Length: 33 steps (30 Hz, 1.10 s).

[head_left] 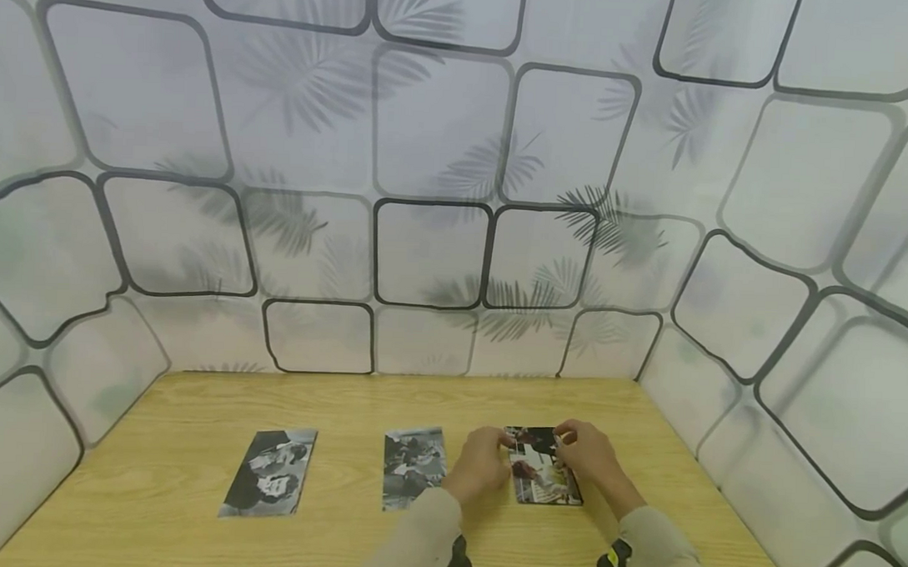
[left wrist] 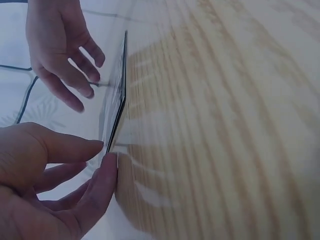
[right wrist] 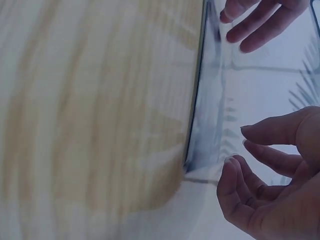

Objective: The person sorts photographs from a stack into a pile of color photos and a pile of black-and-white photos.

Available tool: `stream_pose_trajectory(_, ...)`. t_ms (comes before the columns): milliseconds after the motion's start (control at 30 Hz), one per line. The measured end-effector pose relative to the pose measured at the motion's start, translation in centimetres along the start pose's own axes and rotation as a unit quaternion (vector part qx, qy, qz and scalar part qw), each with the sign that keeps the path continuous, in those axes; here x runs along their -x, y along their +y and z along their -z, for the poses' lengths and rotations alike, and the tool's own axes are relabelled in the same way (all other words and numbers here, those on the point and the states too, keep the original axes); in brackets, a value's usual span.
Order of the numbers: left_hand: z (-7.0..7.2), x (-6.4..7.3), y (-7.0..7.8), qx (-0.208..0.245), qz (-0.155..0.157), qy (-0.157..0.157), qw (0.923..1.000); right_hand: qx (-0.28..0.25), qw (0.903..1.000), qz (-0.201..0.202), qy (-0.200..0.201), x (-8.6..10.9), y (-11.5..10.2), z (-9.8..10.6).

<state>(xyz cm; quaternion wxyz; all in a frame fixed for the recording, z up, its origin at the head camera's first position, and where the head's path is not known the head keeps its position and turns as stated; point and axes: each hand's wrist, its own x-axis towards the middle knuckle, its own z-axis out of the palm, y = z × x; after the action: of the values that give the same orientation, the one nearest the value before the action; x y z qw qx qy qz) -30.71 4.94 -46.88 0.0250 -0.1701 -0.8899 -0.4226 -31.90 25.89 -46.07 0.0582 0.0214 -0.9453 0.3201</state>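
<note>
On the right part of the wooden table lies a photo print (head_left: 541, 474), dark at the top with a light-clothed figure below. My left hand (head_left: 482, 463) is at its left edge; in the left wrist view the left thumb and index finger (left wrist: 104, 172) pinch that edge. Over its upper right side hovers my right hand (head_left: 589, 457), fingers loosely bent. The right wrist view shows this right hand (right wrist: 272, 177) apart from the print's edge (right wrist: 200, 110), with nothing between thumb and fingers.
A black-and-white photo (head_left: 413, 466) lies left of my left hand. Farther left is another black-and-white photo (head_left: 270, 473) of faces. Patterned fabric walls (head_left: 432, 253) enclose the table (head_left: 340, 538) at the back and sides.
</note>
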Motion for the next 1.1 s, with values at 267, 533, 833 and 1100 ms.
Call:
stream_pose_trajectory(267, 3.0, 1.3, -1.2, 0.015, -0.005, -0.003, 0.9999, -0.054, 0.998, 0.017, -0.026, 0.1, -3.3, -1.4)
stream_pose_trajectory(533, 7.9, 3.0, -3.7, 0.03, -0.014, -0.008, 0.9994, -0.123, 0.9886, 0.039, -0.078, 0.2, -6.2, -3.5)
stream_pose_trajectory(833, 10.9, 4.2, -5.4, 0.015, 0.04, 0.018, 0.9989, -0.158, 0.9772, 0.046, -0.134, -0.3, -9.2, -6.6)
stream_pose_trajectory(1100, 12.4, 4.9, -6.9, -0.022, 0.073, 0.051, 0.9958, -0.155, 0.9762, 0.046, -0.145, -0.6, -10.9, -8.8)
